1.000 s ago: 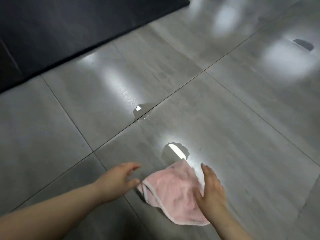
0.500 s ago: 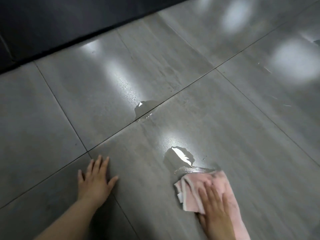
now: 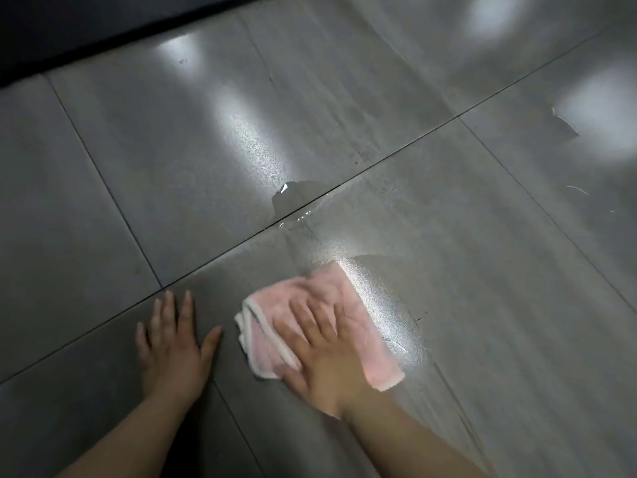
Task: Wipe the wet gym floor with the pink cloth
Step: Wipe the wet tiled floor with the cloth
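Observation:
A pink cloth (image 3: 348, 305) with a white hem lies crumpled on the grey tiled floor (image 3: 482, 270). My right hand (image 3: 320, 353) presses flat on it with the fingers spread, blurred by motion. My left hand (image 3: 172, 350) rests palm down on the bare tile to the left of the cloth, fingers straight. A small puddle (image 3: 296, 194) sits on the tile joint beyond the cloth. A thin wet sheen (image 3: 389, 322) shines just right of the cloth.
A dark mat edge (image 3: 86, 39) runs along the far left. Another small wet mark (image 3: 565, 125) shows at the far right. Ceiling lights reflect as bright patches on the glossy tiles.
My right hand has pushed the cloth forward and left over the near puddle, which no longer shows. My left hand stays flat on the tile.

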A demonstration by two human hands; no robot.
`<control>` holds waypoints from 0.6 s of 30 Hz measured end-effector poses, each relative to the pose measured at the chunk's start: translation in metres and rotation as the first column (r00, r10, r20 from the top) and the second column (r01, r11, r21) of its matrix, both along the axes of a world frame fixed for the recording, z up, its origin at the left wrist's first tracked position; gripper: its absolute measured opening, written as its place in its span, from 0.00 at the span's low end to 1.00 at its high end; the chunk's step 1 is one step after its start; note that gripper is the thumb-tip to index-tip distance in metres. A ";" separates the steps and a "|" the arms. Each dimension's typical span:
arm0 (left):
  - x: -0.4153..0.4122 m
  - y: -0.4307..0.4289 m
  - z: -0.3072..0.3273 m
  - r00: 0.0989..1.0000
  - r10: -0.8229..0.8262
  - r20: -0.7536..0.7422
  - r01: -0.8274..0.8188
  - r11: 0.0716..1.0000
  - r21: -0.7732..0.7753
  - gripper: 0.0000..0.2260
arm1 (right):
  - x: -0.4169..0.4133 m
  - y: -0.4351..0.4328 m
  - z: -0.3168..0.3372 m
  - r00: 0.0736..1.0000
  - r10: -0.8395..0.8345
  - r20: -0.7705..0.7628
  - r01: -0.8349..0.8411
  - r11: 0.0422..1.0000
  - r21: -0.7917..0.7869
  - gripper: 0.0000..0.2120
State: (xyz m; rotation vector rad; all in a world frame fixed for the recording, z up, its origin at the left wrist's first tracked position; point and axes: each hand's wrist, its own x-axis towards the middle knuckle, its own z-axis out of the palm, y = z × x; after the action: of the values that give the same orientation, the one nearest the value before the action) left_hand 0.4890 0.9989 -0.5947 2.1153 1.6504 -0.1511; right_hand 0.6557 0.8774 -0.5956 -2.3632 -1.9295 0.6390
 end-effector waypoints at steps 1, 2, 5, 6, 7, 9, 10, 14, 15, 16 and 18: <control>0.001 0.002 -0.001 1.000 0.012 0.004 -0.012 1.000 0.015 0.29 | 0.012 -0.013 -0.005 0.995 0.089 0.036 -0.089 0.996 -0.001 0.27; 0.001 0.003 -0.002 1.000 0.005 0.011 -0.005 1.000 0.015 0.29 | 0.030 -0.026 -0.010 0.993 0.105 0.051 -0.103 0.994 -0.045 0.26; -0.002 0.007 -0.002 1.000 -0.027 0.008 0.028 0.999 -0.023 0.33 | 0.102 -0.047 -0.013 0.899 -0.327 0.290 0.328 0.943 0.045 0.29; -0.001 0.008 -0.002 1.000 -0.019 0.001 0.019 1.000 -0.025 0.35 | 0.118 -0.040 -0.004 0.780 -0.553 0.291 0.573 0.820 0.023 0.29; 0.000 0.009 -0.001 1.000 -0.015 -0.008 0.015 1.000 -0.023 0.36 | 0.124 -0.028 0.005 0.639 -0.718 0.276 0.743 0.669 0.022 0.29; 0.001 0.009 0.000 0.999 -0.025 -0.023 0.024 0.999 -0.028 0.38 | 0.101 0.008 0.024 0.603 -0.750 0.274 0.734 0.655 0.178 0.26; 0.002 0.010 0.001 0.999 -0.024 -0.026 0.023 0.999 -0.031 0.39 | 0.073 0.029 0.030 0.712 -0.688 0.142 0.655 0.723 0.220 0.24; 0.000 0.011 0.002 0.997 -0.062 -0.043 0.061 0.998 -0.014 0.40 | -0.015 0.038 0.010 0.997 0.053 -0.061 -0.046 0.993 0.111 0.26; -0.001 0.012 0.002 0.996 -0.073 -0.042 0.072 0.997 -0.019 0.37 | 0.000 0.031 0.003 0.993 0.108 -0.050 -0.103 0.991 0.087 0.24; -0.002 0.012 0.002 0.995 -0.084 -0.048 0.083 0.996 -0.031 0.35 | 0.021 0.023 0.000 0.997 0.071 0.016 -0.072 0.993 0.093 0.24; -0.004 0.012 0.000 0.992 -0.113 -0.056 0.110 0.992 -0.057 0.33 | 0.071 0.006 0.002 0.980 -0.156 0.126 0.142 0.983 0.114 0.27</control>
State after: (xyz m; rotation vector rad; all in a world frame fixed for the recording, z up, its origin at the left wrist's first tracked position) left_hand 0.4848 1.0105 -0.5943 2.1826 1.5429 -0.2923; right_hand 0.7266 0.8837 -0.5931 -2.5134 -1.7613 0.3688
